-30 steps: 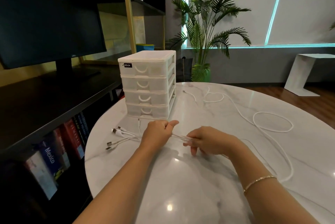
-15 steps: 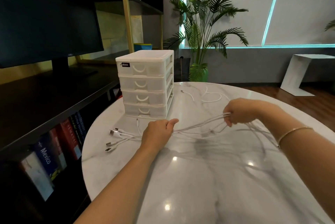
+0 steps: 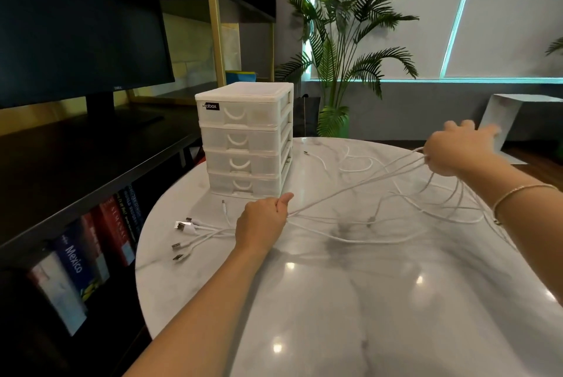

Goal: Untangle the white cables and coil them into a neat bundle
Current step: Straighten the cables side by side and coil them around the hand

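Several white cables [image 3: 350,190] stretch across the round marble table [image 3: 335,300]. My left hand [image 3: 262,224] grips them near their plug ends, low over the table by the drawer unit. The USB plugs [image 3: 182,239] fan out on the table to the left of that hand. My right hand [image 3: 457,151] is raised at the far right and holds the same strands, which run taut from hand to hand. Slack loops [image 3: 441,206] hang blurred below my right wrist. One more cable end [image 3: 310,154] lies loose behind the drawers.
A white plastic four-drawer unit [image 3: 243,139] stands on the table's far left. A dark shelf with books [image 3: 91,248] and a monitor [image 3: 76,26] runs along the left. A potted palm [image 3: 341,50] and a white side table [image 3: 518,114] stand beyond the table.
My right hand has slid along the cables from beside the left hand out to the far right and upward, pulling the strands taut. The left hand has stayed put, holding the plug ends.
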Motion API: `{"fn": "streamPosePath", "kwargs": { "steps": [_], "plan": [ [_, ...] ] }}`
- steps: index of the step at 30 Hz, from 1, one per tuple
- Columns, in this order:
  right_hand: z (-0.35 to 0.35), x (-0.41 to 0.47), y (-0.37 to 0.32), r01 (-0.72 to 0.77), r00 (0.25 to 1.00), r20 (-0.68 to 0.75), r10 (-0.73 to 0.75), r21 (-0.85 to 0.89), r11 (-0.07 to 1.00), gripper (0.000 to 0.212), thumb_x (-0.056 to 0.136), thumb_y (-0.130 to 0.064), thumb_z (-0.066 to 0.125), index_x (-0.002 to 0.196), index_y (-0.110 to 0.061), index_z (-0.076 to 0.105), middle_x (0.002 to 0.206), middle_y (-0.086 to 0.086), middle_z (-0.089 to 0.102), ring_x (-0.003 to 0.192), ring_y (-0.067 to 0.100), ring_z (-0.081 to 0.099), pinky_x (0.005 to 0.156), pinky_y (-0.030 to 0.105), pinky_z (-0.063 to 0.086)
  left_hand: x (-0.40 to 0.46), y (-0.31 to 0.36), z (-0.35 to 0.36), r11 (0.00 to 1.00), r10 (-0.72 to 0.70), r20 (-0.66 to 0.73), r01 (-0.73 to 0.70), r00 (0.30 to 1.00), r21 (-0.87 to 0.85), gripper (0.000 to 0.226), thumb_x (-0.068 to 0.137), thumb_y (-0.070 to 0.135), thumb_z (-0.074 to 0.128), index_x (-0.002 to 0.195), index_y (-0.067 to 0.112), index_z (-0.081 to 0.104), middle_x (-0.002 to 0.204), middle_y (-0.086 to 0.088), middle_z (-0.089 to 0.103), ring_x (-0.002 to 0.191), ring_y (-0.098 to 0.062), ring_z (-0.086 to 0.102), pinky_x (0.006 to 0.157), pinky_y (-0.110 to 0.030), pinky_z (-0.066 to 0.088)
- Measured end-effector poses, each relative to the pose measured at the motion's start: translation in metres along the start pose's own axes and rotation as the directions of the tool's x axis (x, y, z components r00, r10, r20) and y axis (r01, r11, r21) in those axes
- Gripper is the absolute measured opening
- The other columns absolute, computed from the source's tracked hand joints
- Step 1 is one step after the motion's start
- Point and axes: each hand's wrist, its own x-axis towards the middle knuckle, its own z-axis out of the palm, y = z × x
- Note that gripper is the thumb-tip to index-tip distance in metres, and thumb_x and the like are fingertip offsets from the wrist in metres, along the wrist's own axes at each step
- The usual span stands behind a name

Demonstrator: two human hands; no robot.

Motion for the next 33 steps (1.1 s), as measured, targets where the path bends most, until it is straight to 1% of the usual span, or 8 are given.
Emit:
{"fn": "streamPosePath", "kwargs": {
  "steps": [5,11,16,18,22,27,30,33],
  "plan": [
    [0.002,0.001,-0.002,-0.176,0.984,0.033,0.175,0.036,0.984,0.032,0.088,-0.029,0.054,0.119,-0.024,0.058,0.119,0.012,0.043,0.111,0.034,0.039,0.093,0.050,0.032,0.002,-0.007,-0.004,0.998,-0.039,-0.043,0.041,0.998,0.039,0.050,0.100,0.043,0.033,0.097,0.010,0.070,0.083,-0.010,0.067,0.072,-0.022,0.051,0.055,-0.028,0.029],
    [0.044,0.033,0.002,-0.114,0.953,0.293,0.078,0.109,0.987,0.052,0.073,-0.037,0.052,0.117,-0.011,0.059,0.120,0.013,0.055,0.109,0.037,0.051,0.096,0.045,0.042,0.000,-0.005,-0.007,0.994,-0.083,-0.042,0.086,0.996,0.067,0.054,0.099,0.045,0.030,0.093,0.008,0.069,0.084,-0.011,0.066,0.075,-0.023,0.053,0.060,-0.029,0.034],
    [-0.005,-0.004,-0.018,-0.239,0.971,0.047,0.235,0.112,0.965,0.031,0.087,-0.021,0.058,0.114,-0.006,0.055,0.110,0.017,0.041,0.100,0.033,0.041,0.088,0.041,0.038,-0.002,0.005,-0.005,0.993,-0.054,-0.033,0.057,0.998,0.105,0.056,0.100,0.045,0.029,0.088,0.005,0.066,0.083,-0.011,0.064,0.071,-0.020,0.045,0.061,-0.029,0.032],
    [-0.005,0.000,-0.024,-0.079,0.997,0.017,0.078,0.120,0.990,0.037,0.089,-0.015,0.057,0.124,-0.002,0.052,0.119,0.016,0.043,0.107,0.032,0.045,0.090,0.041,0.041,-0.002,-0.002,-0.009,0.995,-0.087,-0.058,0.090,0.995,0.050,0.056,0.100,0.045,0.029,0.081,0.005,0.063,0.075,-0.008,0.059,0.071,-0.023,0.049,0.061,-0.029,0.033],
    [-0.019,-0.017,-0.026,0.271,0.855,0.436,-0.279,0.081,0.959,0.036,0.090,-0.022,0.062,0.119,-0.001,0.059,0.094,0.004,0.057,0.090,0.022,0.054,0.067,0.026,0.047,-0.001,-0.005,-0.012,0.996,-0.082,-0.074,0.079,0.994,-0.049,0.054,0.100,0.043,0.032,0.077,0.005,0.063,0.069,-0.008,0.056,0.073,-0.028,0.055,0.060,-0.030,0.036],
    [-0.044,-0.050,-0.081,0.587,0.791,-0.030,-0.611,0.320,0.744,0.030,0.092,-0.019,0.053,0.120,-0.017,0.061,0.124,0.003,0.058,0.114,0.021,0.053,0.091,0.027,0.040,-0.002,0.003,-0.011,0.994,-0.028,-0.089,0.018,0.996,-0.108,0.052,0.099,0.041,0.036,0.066,0.006,0.057,0.055,0.001,0.044,0.064,-0.023,0.048,0.058,-0.029,0.033],
    [-0.043,-0.081,-0.121,0.645,0.693,-0.190,-0.695,0.594,0.481,0.024,0.091,-0.023,0.057,0.113,-0.022,0.066,0.117,-0.003,0.065,0.106,0.013,0.057,0.083,0.017,0.035,-0.005,0.004,-0.012,0.992,-0.016,-0.104,0.003,0.994,-0.122,0.051,0.099,0.042,0.036,0.061,0.010,0.050,0.055,0.000,0.046,0.063,-0.023,0.047,0.057,-0.029,0.032],
    [-0.035,-0.093,-0.143,0.564,0.734,-0.237,-0.636,0.734,0.378,0.024,0.089,-0.013,0.054,0.104,-0.019,0.071,0.104,-0.003,0.070,0.091,0.009,0.059,0.070,0.002,0.032,-0.007,0.007,-0.010,0.993,0.001,-0.103,-0.013,0.995,-0.119,0.055,0.098,0.044,0.035,0.070,0.004,0.062,0.063,-0.004,0.053,0.065,-0.022,0.048,0.058,-0.028,0.032]
  ]
}}
